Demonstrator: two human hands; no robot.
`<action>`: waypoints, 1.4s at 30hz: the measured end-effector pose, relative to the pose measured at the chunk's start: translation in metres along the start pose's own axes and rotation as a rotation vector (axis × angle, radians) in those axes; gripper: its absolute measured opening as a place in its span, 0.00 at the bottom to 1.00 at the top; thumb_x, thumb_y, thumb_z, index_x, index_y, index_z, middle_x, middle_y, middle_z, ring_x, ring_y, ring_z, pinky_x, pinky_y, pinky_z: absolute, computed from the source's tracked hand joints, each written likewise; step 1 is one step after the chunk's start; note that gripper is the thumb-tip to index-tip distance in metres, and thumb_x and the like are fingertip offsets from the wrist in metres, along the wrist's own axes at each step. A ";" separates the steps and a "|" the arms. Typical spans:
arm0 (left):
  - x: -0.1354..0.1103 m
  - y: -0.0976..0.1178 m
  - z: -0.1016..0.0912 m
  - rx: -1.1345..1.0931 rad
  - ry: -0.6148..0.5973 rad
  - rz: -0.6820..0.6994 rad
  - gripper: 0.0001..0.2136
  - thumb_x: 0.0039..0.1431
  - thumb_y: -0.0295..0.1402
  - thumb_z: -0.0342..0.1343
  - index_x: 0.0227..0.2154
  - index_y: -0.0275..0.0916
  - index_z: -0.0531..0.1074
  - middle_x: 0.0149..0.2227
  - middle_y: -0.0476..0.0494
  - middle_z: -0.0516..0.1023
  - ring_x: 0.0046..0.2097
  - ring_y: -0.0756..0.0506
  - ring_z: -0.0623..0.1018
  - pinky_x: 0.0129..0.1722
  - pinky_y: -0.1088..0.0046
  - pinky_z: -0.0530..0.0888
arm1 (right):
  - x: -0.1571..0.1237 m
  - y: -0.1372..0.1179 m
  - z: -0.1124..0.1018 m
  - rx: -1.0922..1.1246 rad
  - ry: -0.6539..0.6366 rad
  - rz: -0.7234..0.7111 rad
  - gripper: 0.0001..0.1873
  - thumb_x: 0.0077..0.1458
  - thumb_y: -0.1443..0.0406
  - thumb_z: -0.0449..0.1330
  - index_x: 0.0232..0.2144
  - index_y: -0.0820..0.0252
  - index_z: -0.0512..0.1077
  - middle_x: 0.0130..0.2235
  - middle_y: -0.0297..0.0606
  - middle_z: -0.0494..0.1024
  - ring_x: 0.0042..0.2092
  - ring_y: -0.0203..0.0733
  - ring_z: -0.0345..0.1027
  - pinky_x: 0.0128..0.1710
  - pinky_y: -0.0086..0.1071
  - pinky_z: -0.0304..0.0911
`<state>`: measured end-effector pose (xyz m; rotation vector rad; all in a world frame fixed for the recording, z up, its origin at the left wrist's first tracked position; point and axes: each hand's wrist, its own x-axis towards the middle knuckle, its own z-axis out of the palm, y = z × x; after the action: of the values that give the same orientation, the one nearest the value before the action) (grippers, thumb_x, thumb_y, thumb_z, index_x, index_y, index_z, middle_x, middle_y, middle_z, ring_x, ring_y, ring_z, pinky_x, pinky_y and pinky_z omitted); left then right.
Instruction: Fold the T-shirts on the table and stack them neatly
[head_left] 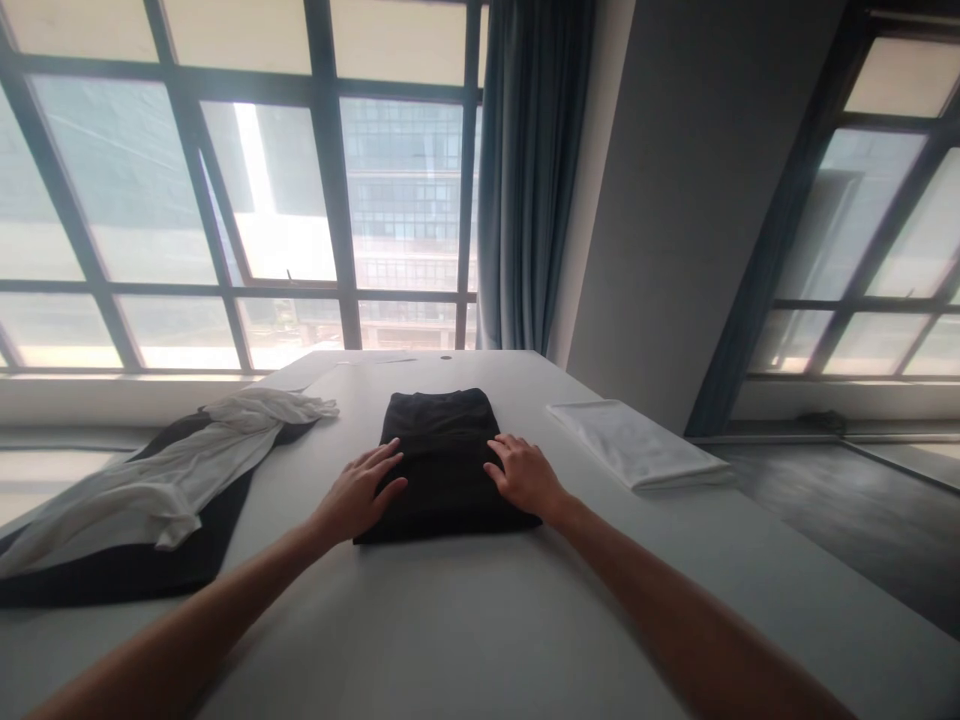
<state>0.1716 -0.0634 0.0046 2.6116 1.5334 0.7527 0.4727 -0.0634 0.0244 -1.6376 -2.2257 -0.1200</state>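
Note:
A black garment, folded into a neat rectangle, lies flat in the middle of the white table. Resting along its left edge is my left hand, its fingers stretched out and apart. On the opposite edge my right hand lies with fingers spread over the cloth. Both hands touch the garment from above and grip nothing. Its exact kind cannot be made out from the folded shape.
On the left, a crumpled white garment lies over a black cloth. To the right sits a folded white cloth near the edge of the white table. Beyond the table stand windows and a grey-blue curtain.

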 end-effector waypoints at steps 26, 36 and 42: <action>-0.018 0.010 -0.019 0.038 -0.269 0.023 0.34 0.59 0.59 0.47 0.62 0.46 0.64 0.67 0.40 0.60 0.64 0.35 0.64 0.61 0.57 0.62 | -0.006 0.018 -0.015 -0.062 -0.220 -0.023 0.31 0.62 0.47 0.51 0.59 0.59 0.68 0.57 0.50 0.73 0.57 0.55 0.67 0.57 0.45 0.57; -0.003 -0.026 -0.019 -0.394 -0.230 -0.478 0.20 0.36 0.52 0.66 0.24 0.40 0.75 0.20 0.50 0.74 0.26 0.45 0.73 0.26 0.72 0.63 | 0.008 0.060 0.001 0.625 -0.568 0.405 0.29 0.41 0.41 0.67 0.24 0.61 0.71 0.22 0.37 0.73 0.22 0.33 0.64 0.21 0.27 0.56; -0.002 -0.011 -0.022 -0.880 -0.141 -0.486 0.18 0.42 0.49 0.65 0.25 0.38 0.71 0.22 0.53 0.70 0.27 0.48 0.71 0.26 0.74 0.67 | 0.008 0.052 -0.003 0.753 -0.522 0.454 0.20 0.46 0.52 0.69 0.23 0.61 0.68 0.21 0.32 0.70 0.23 0.33 0.64 0.22 0.26 0.58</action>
<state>0.1530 -0.0645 0.0204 1.5542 1.2899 0.8869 0.5204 -0.0403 0.0220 -1.7543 -1.7620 1.2226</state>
